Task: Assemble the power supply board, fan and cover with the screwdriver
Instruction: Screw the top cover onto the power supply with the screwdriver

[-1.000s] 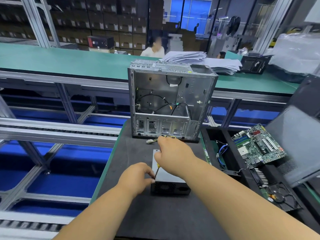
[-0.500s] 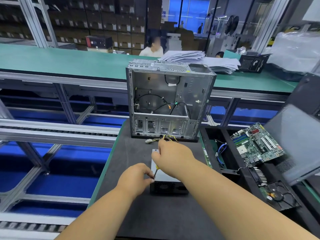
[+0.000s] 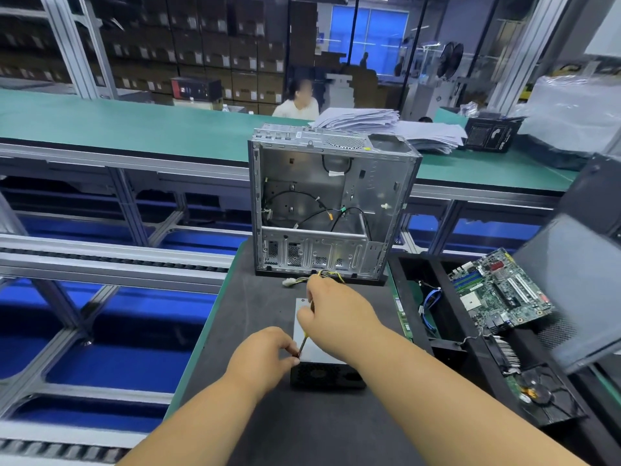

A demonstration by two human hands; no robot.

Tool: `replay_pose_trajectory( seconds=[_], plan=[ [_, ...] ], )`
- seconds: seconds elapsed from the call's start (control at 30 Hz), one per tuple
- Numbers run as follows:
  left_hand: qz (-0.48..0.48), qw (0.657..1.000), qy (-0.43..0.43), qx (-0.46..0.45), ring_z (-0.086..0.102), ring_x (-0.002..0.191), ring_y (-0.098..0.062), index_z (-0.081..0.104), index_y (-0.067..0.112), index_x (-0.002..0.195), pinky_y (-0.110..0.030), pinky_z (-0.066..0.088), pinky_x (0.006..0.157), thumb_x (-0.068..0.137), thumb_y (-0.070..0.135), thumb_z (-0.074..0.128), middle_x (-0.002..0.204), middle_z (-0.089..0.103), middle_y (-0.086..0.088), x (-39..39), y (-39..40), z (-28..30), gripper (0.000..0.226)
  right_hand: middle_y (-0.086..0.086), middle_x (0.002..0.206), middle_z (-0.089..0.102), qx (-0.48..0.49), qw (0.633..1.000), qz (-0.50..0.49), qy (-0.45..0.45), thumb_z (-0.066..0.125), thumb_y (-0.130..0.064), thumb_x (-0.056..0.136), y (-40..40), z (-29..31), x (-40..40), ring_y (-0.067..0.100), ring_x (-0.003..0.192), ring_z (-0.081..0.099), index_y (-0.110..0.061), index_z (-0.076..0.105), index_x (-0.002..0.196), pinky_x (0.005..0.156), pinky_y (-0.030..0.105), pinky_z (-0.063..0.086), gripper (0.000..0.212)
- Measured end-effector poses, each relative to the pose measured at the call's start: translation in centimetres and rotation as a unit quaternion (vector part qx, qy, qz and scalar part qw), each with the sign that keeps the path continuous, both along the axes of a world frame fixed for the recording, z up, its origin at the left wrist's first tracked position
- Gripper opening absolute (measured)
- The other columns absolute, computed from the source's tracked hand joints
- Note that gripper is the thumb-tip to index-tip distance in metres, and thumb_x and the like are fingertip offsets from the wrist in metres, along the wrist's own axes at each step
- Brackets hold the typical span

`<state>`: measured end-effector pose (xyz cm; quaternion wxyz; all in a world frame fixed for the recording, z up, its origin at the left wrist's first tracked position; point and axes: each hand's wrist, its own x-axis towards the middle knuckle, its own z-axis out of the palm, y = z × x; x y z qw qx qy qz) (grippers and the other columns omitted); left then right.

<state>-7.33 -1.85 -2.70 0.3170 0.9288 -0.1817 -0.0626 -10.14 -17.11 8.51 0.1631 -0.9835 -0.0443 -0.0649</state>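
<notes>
Near the front of the dark tabletop lies the power supply, a flat grey box with a black fan end facing the person. It lies flat, so it will not rock when a screw is turned.

Two hands work on it. The right hand is curled round the handle of the screwdriver and holds it tilted, with the tip pointing down at the near left corner of the box. The left hand has its fingers pinched together right at the tip. I think it is steadying the tip or a small screw there, but the screw is too small to see. One hand guides and one hand turns, and that keeps the tip from slipping.

A bunch of wires with a white plug comes out of the far end of the box.

Farther back stands one open case, upright, with its open side facing the person so parts can go in. To the right, a black tray holds one green board, one blue cable and one round black fan. They are close by, ready to be picked up. A big grey panel leans at the far right; it may be the cover.

Count: two hands, one screwdriver, one power supply, one case, one board.
</notes>
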Motion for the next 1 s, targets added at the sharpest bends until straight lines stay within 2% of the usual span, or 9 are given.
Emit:
replay_pose_trajectory(
  seconds=[0.07, 0.23, 0.4, 0.47, 0.6, 0.73, 0.83, 0.93, 1.0],
  plan=[
    [-0.002, 1.000, 0.001, 0.002, 0.057, 0.093, 0.004, 0.063, 0.042, 0.073, -0.018, 0.045, 0.083, 0.080, 0.032, 0.075, 0.092, 0.060, 0.023, 0.0, 0.0, 0.0, 0.017, -0.006, 0.093, 0.051, 0.018, 1.000, 0.024, 0.007, 0.049, -0.028, 0.091, -0.2, 0.3, 0.1, 0.020, 0.078, 0.045, -0.023, 0.045, 0.109, 0.055, 0.031, 0.028, 0.019],
    [0.000, 1.000, 0.002, 0.008, 0.058, 0.094, 0.001, 0.063, 0.040, 0.072, -0.021, 0.046, 0.085, 0.080, 0.032, 0.076, 0.092, 0.060, 0.021, 0.0, 0.0, 0.3, 0.018, -0.005, 0.076, 0.048, -0.122, 0.992, -0.007, -0.033, 0.036, -0.047, 0.102, -0.3, -0.1, -0.2, 0.023, 0.071, 0.046, -0.023, 0.052, 0.117, 0.050, 0.031, 0.023, 0.033],
    [-0.005, 1.000, -0.002, 0.011, 0.058, 0.092, 0.000, 0.065, 0.039, 0.073, -0.019, 0.044, 0.081, 0.080, 0.031, 0.075, 0.092, 0.060, 0.020, 0.2, -0.1, 0.4, 0.014, -0.002, 0.106, 0.057, -0.007, 1.000, 0.026, -0.012, 0.043, -0.025, 0.095, -0.6, 0.5, -0.2, 0.020, 0.086, 0.046, -0.021, 0.050, 0.116, 0.067, 0.032, 0.033, 0.022],
    [0.000, 1.000, 0.001, 0.011, 0.058, 0.092, 0.001, 0.063, 0.040, 0.071, -0.020, 0.046, 0.083, 0.079, 0.032, 0.076, 0.092, 0.060, 0.021, 0.2, 0.0, 0.3, 0.017, -0.001, 0.094, 0.060, -0.040, 0.999, 0.030, -0.016, 0.045, -0.031, 0.098, -0.8, 0.5, -0.1, 0.023, 0.079, 0.052, -0.022, 0.045, 0.117, 0.061, 0.033, 0.041, 0.021],
    [0.004, 1.000, 0.003, 0.005, 0.058, 0.093, 0.002, 0.063, 0.042, 0.071, -0.022, 0.048, 0.085, 0.079, 0.032, 0.075, 0.092, 0.060, 0.023, -0.1, 0.0, 0.1, 0.018, -0.004, 0.073, 0.049, -0.128, 0.991, -0.023, 0.002, 0.032, -0.051, 0.101, -0.6, 0.1, -0.1, 0.024, 0.069, 0.048, -0.022, 0.049, 0.109, 0.055, 0.031, 0.036, 0.034],
    [-0.001, 1.000, -0.005, 0.008, 0.057, 0.095, 0.003, 0.067, 0.038, 0.078, -0.020, 0.046, 0.085, 0.081, 0.033, 0.074, 0.092, 0.059, 0.023, -0.1, 0.1, 0.0, 0.009, -0.006, 0.088, 0.048, -0.038, 0.999, 0.005, 0.036, 0.044, -0.032, 0.090, -0.4, 0.7, -0.3, 0.024, 0.076, 0.048, -0.025, 0.038, 0.102, 0.054, 0.032, 0.029, 0.015],
    [0.002, 1.000, -0.005, 0.006, 0.057, 0.097, 0.003, 0.069, 0.037, 0.080, -0.021, 0.046, 0.087, 0.081, 0.033, 0.074, 0.095, 0.060, 0.023, -0.1, 0.1, -0.1, 0.006, -0.002, 0.106, 0.058, -0.021, 0.998, 0.029, 0.059, 0.051, -0.015, 0.090, -0.7, 1.5, 0.0, 0.024, 0.083, 0.051, -0.024, 0.044, 0.116, 0.062, 0.034, 0.039, 0.029],
    [0.006, 1.000, -0.007, 0.009, 0.057, 0.097, 0.003, 0.069, 0.038, 0.082, -0.022, 0.047, 0.088, 0.081, 0.034, 0.073, 0.097, 0.060, 0.022, -0.2, 0.0, -0.1, 0.006, -0.002, 0.098, 0.063, -0.054, 0.998, 0.018, 0.041, 0.058, -0.033, 0.095, -0.5, 1.7, 0.0, 0.023, 0.089, 0.055, -0.023, 0.050, 0.123, 0.061, 0.031, 0.033, 0.031],
    [0.002, 1.000, -0.007, 0.006, 0.057, 0.098, 0.003, 0.069, 0.037, 0.083, -0.023, 0.047, 0.089, 0.082, 0.032, 0.073, 0.097, 0.060, 0.022, -0.2, 0.1, -0.3, 0.006, -0.003, 0.081, 0.058, -0.116, 0.993, 0.011, 0.020, 0.047, -0.047, 0.099, 0.0, 1.4, -0.4, 0.024, 0.081, 0.053, -0.019, 0.053, 0.121, 0.053, 0.031, 0.027, 0.036]
  ],
)
